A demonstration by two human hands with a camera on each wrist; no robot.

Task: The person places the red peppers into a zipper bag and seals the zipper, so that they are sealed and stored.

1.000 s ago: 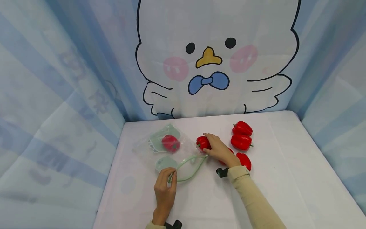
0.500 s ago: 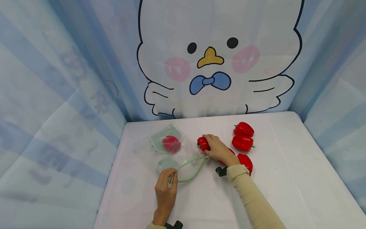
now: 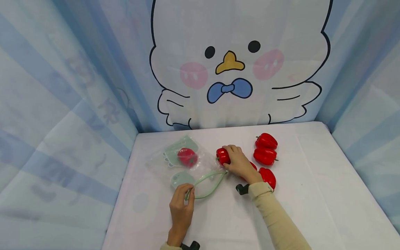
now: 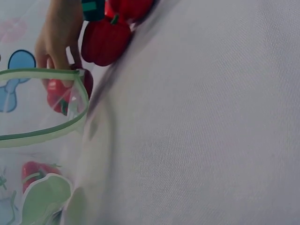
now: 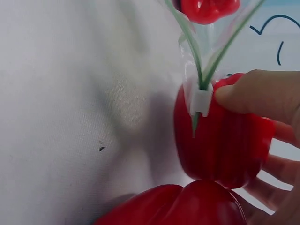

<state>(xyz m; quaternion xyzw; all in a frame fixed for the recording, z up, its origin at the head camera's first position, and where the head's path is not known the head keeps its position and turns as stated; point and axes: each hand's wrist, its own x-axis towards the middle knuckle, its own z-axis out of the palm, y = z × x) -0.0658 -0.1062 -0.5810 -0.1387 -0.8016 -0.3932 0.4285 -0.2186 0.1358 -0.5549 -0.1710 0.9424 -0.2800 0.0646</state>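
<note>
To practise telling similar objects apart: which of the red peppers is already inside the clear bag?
The pepper at far left, seen through the clear bag; the others lie loose on the table, one gripped by the right hand.

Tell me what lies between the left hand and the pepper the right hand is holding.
In the head view, the clear bag's green-rimmed mouth spans from the left hand to the red pepper in the right hand.

Pepper (image 3: pixel 251 166) — mostly under right hand (image 3: pixel 239 163)
</note>
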